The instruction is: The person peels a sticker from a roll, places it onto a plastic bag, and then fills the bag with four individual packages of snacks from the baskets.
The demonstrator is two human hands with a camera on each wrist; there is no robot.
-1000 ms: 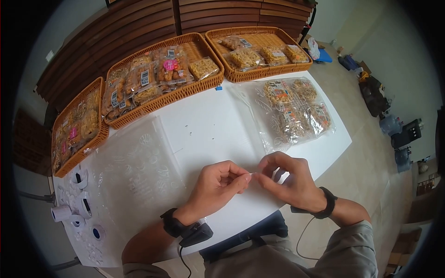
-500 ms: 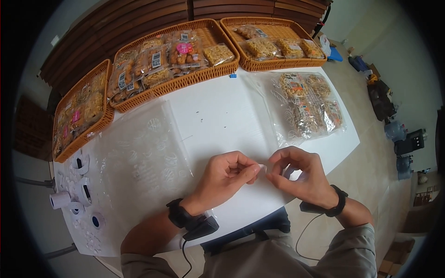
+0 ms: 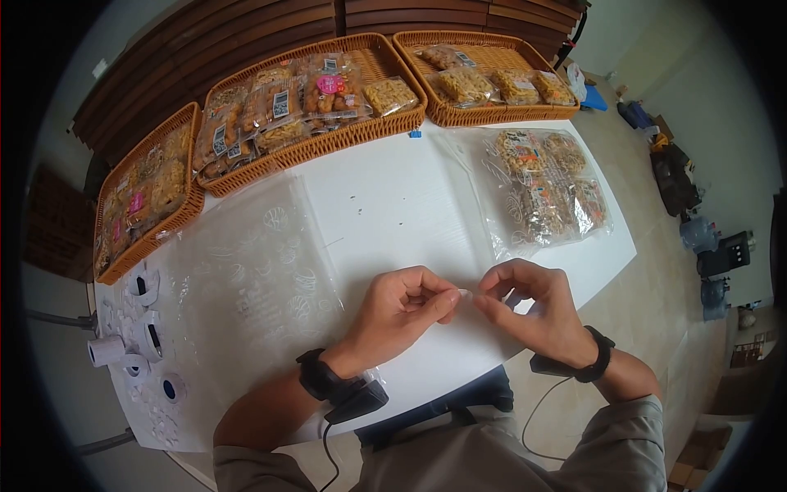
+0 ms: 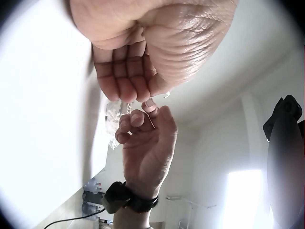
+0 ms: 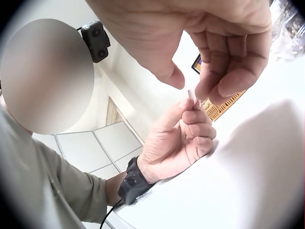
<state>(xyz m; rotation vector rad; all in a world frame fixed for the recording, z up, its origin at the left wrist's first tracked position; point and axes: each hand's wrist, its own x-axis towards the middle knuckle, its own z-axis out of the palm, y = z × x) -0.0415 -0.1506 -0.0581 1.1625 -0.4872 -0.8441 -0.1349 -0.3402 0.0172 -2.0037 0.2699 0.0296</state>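
Note:
Between the thumb and index finger of my left hand point(image 3: 402, 307) is a small whitish piece point(image 5: 191, 94), like a bit of sticker or thin strip; its exact kind cannot be told. The other left fingers curl in toward the palm. Facing it, my right hand point(image 3: 541, 310) has bent fingers, with its thumb and index tips apart around the piece's free end in the right wrist view. Both hands are above the front of the white table point(image 3: 381, 234). A flat clear printed bag point(image 3: 262, 271) lies left of them. Beyond the right hand lies another clear bag point(image 3: 484, 184) containing several snack packs point(image 3: 545, 205).
Three wicker baskets with packaged snacks line the back: a left one point(image 3: 193, 176), a middle one point(image 3: 328, 131) and a right one point(image 3: 500, 115). White rolls point(image 3: 106, 351) and paper scraps point(image 3: 164, 426) cover the table's left end. A small blue object point(image 3: 416, 134) sits near the middle basket.
The right fingers were closer against the left fingertips a second ago; now their tips stand apart. The left hand keeps its pinch. The head view has shifted slightly.

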